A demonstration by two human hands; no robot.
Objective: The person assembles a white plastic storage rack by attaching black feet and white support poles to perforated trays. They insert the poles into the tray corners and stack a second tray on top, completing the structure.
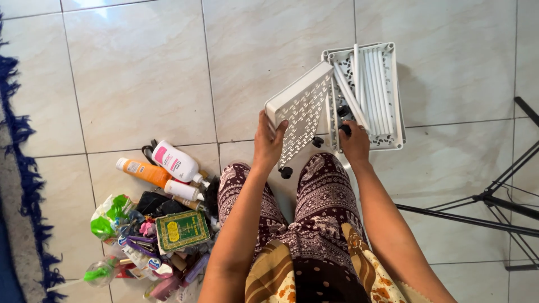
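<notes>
White perforated tray [303, 106] tilts in left hand [268, 143]; right hand [355, 145] just beside.

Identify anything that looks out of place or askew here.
The white perforated plastic tray in the left hand is tilted on edge, and the heap of bottles and pouches lies jumbled on the tiled floor.

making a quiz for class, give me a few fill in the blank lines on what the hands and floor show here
1. The left hand grips a perforated ____ tray.
2. The right hand reaches into a second tray holding white ____.
3. The orange bottle lies on the ____ floor.
4. The clutter pile lies on the person's ____ side.

Missing: white; tubes; tiled; left
</notes>
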